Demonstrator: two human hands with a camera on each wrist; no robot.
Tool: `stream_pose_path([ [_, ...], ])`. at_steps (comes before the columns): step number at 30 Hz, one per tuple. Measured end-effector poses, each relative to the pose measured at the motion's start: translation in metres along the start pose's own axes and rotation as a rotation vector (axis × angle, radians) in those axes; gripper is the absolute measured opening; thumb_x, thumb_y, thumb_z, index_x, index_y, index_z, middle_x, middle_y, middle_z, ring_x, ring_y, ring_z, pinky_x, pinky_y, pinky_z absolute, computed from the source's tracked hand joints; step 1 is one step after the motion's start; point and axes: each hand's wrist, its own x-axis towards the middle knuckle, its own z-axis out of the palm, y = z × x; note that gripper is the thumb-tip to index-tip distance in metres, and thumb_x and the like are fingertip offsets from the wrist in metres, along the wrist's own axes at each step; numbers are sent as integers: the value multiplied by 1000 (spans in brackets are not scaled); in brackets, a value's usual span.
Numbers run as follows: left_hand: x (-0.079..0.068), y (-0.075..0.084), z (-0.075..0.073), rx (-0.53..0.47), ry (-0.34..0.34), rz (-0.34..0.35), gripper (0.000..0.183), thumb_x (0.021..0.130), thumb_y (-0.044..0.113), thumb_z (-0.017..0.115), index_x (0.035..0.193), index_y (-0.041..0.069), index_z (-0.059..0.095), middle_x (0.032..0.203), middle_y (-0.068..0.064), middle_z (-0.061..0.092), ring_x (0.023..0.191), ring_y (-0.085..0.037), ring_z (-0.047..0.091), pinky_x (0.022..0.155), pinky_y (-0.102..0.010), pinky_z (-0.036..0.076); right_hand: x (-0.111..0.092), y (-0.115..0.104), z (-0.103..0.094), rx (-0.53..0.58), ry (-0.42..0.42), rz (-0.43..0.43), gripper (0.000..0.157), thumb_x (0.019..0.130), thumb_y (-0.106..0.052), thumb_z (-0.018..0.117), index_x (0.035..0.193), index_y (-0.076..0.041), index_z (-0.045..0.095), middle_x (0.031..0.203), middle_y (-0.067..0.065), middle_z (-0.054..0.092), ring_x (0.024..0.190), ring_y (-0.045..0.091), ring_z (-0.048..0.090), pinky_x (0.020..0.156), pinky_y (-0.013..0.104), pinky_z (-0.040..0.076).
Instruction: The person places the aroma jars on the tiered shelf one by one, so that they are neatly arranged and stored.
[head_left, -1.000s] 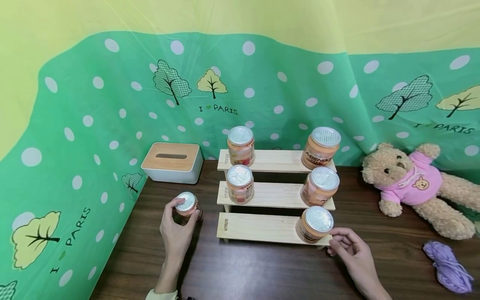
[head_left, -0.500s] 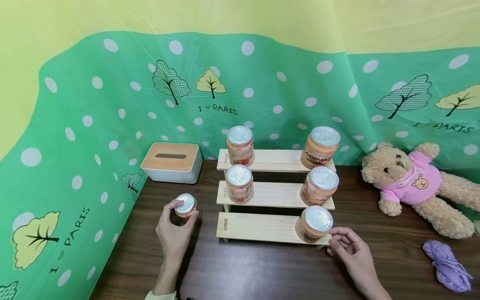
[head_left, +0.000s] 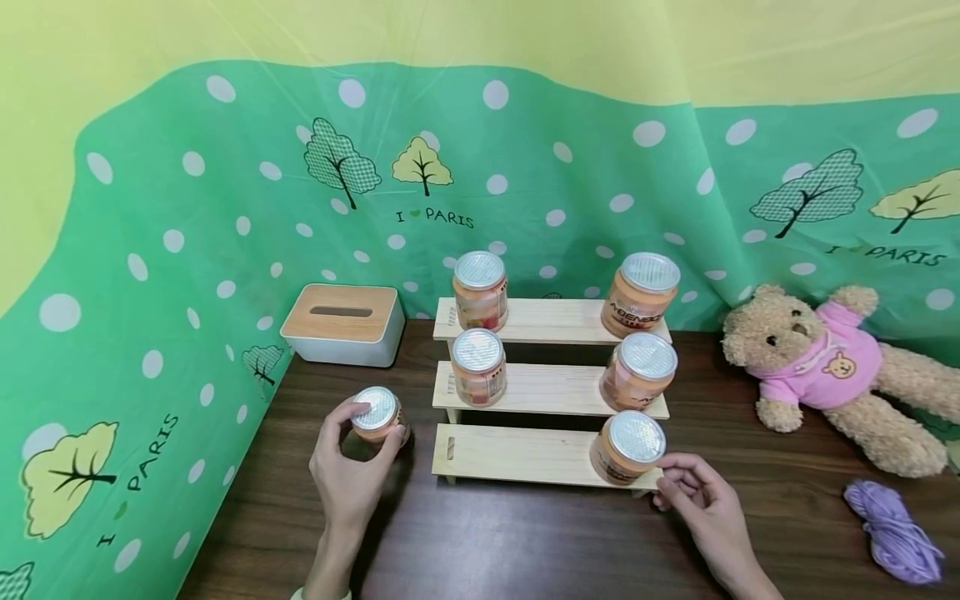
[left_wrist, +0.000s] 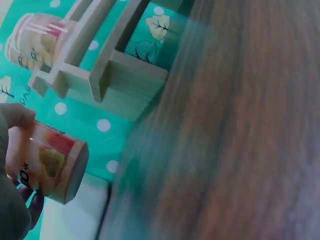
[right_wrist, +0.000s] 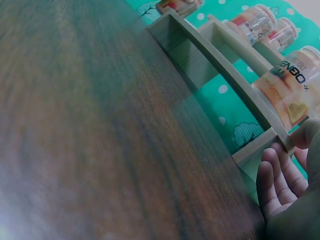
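Observation:
My left hand (head_left: 348, 479) grips a fruit jar (head_left: 377, 412) with a silver lid, fingers at the lid and thumb on its near side. In the left wrist view that jar (left_wrist: 52, 160) is lifted off the table, its base showing. A three-step wooden display shelf (head_left: 517, 450) stands to its right. My right hand (head_left: 705, 517) pinches the right end of the lowest step between thumb and fingers, as the right wrist view shows at the board's corner (right_wrist: 280, 137). Beside those fingers a similar jar (head_left: 628, 450) stands upright on the lowest step.
Upper steps bear jars at the left (head_left: 481, 367) and right (head_left: 639, 372) ends. A tissue box (head_left: 345, 325) sits at the back left. To the right lie a teddy bear (head_left: 840, 367) and purple yarn (head_left: 896, 533). Green cloth (head_left: 525, 167) hangs behind.
My left hand has shifted the jar slightly to the right. The right hand keeps its hold on the shelf's end, and the shelf and its jars stay in place.

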Motion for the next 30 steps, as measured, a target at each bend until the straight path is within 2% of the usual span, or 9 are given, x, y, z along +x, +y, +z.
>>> stream_pose_path([
  [5, 1, 14, -1, -38, -25, 39, 57, 70, 1, 101, 120, 2, 75, 134, -13, 75, 121, -12, 66, 105, -18, 49, 0, -1, 0, -7, 4, 7, 28, 101, 26, 57, 120, 8, 68, 92, 6, 74, 76, 12, 72, 68, 24, 62],
  [10, 0, 25, 1, -63, -16, 113, 58, 68, 0, 101, 118, 0, 74, 132, -18, 74, 122, -12, 66, 105, -20, 50, 0, -1, 0, -13, 7, 14, 28, 101, 25, 58, 120, 7, 68, 92, 5, 74, 76, 12, 72, 67, 24, 62],
  [14, -3, 34, 3, -82, -32, 133, 59, 66, 1, 101, 118, 1, 74, 132, -18, 74, 123, -10, 67, 108, -20, 49, 0, -2, 0, -17, 9, 19, 28, 101, 25, 58, 120, 7, 68, 92, 5, 74, 76, 12, 72, 67, 24, 62],
  [22, -12, 47, 9, -111, -154, 139, 54, 71, 4, 100, 118, 5, 74, 133, -13, 75, 122, -19, 69, 111, -22, 49, 0, -2, 0, -24, 5, 27, 28, 102, 24, 58, 121, 7, 68, 92, 6, 74, 76, 13, 71, 68, 24, 62],
  [30, -21, 50, 22, -101, -189, 172, 53, 70, 7, 101, 117, 9, 75, 131, -10, 76, 121, -24, 66, 109, -25, 46, -1, -1, 0, -30, 9, 35, 27, 102, 23, 59, 121, 6, 69, 93, 6, 74, 76, 13, 71, 68, 24, 62],
])
